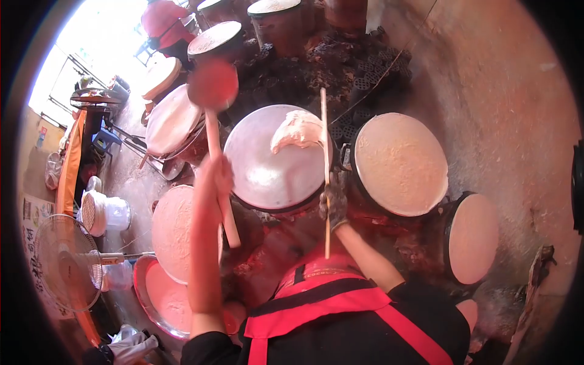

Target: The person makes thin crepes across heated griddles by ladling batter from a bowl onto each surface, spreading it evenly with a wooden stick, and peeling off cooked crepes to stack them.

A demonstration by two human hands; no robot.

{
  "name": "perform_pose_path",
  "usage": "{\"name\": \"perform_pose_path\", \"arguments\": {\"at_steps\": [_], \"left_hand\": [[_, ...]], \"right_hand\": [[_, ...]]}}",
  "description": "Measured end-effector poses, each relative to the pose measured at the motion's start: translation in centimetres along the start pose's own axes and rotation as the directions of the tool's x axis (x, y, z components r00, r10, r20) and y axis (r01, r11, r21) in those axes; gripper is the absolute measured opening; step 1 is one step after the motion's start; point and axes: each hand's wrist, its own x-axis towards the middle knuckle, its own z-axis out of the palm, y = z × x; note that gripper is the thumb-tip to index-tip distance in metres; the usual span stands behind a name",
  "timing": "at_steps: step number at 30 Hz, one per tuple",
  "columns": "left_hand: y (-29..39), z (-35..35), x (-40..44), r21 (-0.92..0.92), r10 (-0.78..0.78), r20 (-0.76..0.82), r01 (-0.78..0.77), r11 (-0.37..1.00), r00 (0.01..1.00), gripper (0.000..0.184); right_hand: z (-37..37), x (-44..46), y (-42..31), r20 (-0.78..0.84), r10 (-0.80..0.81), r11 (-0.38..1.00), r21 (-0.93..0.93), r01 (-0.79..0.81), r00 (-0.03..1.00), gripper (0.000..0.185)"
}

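My bare left hand (222, 174) is wrapped round the wooden handle of a ladle (213, 91), whose round reddish end is raised and blurred by motion. My right hand (334, 202), in a dark glove, grips a long thin wooden stick (324, 131) over the right edge of the round griddle (258, 173) in front of me. A lump of pale batter (298, 129) lies on the upper right of that griddle, and its right end meets the stick in view. The rest of the metal surface is bare and shiny.
Pale sheets cover griddles at right (401, 164), far right (473, 239) and left (179, 231). A basin of batter (163, 292) stands low left, near a fan (68, 261). Dark perforated briquettes (365, 85) lie behind. A person in red (163, 23) is at upper left.
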Motion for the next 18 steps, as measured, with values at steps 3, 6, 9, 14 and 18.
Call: {"name": "perform_pose_path", "arguments": {"at_steps": [3,6,9,14,18], "left_hand": [[-6.3,-3.8,-4.7,-0.115,-0.242,-0.114,0.229,0.967,0.964,0.017],[-9.4,-6.1,-10.0,-0.327,-0.365,-0.138,0.305,0.894,0.921,0.021],[-10.2,-8.0,-14.1,-0.425,-0.363,-0.187,0.258,0.868,0.913,0.018],[-11.3,-10.7,-16.6,-0.369,-0.316,-0.357,0.179,0.912,0.879,0.012],[-12.5,-12.6,-17.2,-0.371,-0.322,-0.387,0.174,0.912,0.864,0.010]], "right_hand": [[3.2,-0.9,1.7,-0.129,-0.025,0.999,-0.034,0.021,0.991,0.040],[7.8,1.7,2.4,-0.141,-0.050,0.994,-0.103,0.035,0.989,0.044],[11.6,5.2,3.0,-0.064,-0.060,0.992,-0.117,0.052,0.996,0.044],[13.3,6.4,3.0,0.115,0.106,0.941,-0.334,-0.062,0.988,0.044],[8.8,3.0,0.1,0.188,0.220,0.866,-0.489,-0.103,0.957,0.046]]}}
